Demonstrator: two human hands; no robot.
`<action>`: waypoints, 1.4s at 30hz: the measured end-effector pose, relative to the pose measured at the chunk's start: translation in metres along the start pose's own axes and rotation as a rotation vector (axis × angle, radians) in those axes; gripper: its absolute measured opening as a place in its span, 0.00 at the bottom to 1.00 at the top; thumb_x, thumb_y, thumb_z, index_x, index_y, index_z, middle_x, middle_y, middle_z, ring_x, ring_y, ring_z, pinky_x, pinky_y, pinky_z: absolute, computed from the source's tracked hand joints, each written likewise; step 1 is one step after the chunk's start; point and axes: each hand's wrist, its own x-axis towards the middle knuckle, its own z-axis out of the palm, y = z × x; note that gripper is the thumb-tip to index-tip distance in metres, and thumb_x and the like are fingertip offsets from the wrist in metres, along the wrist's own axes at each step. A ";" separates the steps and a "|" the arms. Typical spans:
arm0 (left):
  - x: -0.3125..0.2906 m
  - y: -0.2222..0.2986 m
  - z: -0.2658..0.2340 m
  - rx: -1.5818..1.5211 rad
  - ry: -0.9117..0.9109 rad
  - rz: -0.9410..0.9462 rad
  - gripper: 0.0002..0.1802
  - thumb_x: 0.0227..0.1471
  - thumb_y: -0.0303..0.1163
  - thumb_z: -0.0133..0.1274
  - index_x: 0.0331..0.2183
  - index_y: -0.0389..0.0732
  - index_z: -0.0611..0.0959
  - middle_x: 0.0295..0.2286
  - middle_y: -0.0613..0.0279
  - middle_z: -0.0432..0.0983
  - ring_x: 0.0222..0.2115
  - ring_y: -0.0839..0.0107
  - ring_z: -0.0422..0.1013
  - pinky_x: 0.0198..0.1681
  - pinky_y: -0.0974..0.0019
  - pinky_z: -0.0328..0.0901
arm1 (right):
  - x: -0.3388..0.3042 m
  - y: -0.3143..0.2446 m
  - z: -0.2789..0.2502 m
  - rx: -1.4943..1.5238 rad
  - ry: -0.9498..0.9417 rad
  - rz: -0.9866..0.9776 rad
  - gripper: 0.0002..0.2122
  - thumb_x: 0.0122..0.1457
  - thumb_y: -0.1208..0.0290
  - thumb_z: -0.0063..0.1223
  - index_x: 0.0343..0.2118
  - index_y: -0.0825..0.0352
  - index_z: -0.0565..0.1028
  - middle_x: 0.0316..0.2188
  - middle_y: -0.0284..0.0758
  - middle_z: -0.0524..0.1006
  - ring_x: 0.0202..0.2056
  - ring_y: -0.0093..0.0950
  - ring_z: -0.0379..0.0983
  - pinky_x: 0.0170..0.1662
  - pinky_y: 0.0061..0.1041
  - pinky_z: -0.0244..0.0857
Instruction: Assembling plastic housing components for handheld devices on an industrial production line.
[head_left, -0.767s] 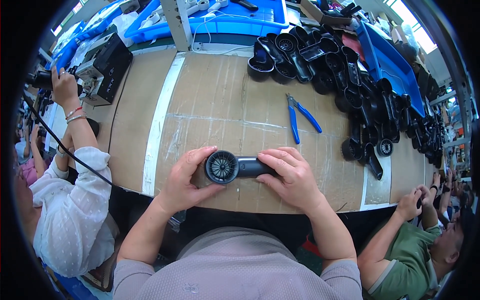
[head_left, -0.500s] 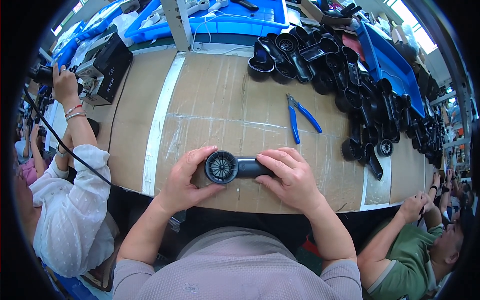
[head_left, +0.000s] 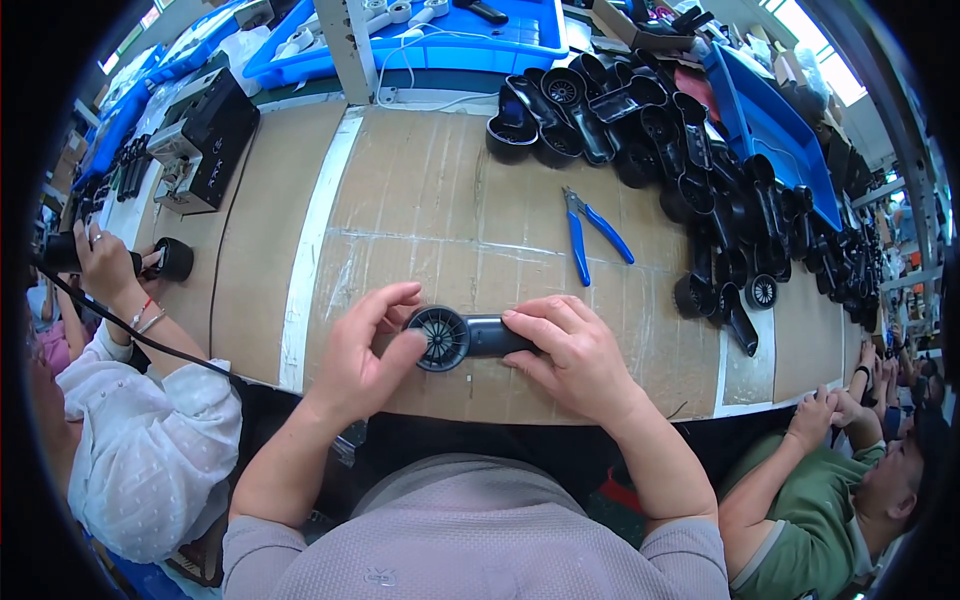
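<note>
A black handheld fan housing lies across the cardboard in front of me, its round spoked grille to the left and its short handle to the right. My right hand grips the handle end between thumb and fingers. Beside the grille, my left hand has its fingers spread, with the thumb close to or touching the round rim; I cannot tell which. A pair of blue-handled nippers rests farther off, its jaws pointing away from me.
Black fan shells pile up along the far right, beside a blue tray. A blue bin holding white parts stands at the back, behind a metal post. At left, a black machine stands near a co-worker's hand.
My left hand has loosened from the grille and its fingers have spread. My right hand keeps its grip. The co-worker at left has brought a hand lower and nearer.
</note>
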 end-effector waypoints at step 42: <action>-0.001 -0.028 0.053 0.782 0.398 0.854 0.42 0.44 0.44 0.77 0.54 0.42 0.71 0.47 0.56 0.72 0.45 0.58 0.72 0.50 0.57 0.69 | 0.047 0.011 0.043 2.271 0.673 0.426 0.25 0.68 0.38 0.47 0.23 0.54 0.73 0.15 0.24 0.69 0.18 0.21 0.69 0.28 0.25 0.68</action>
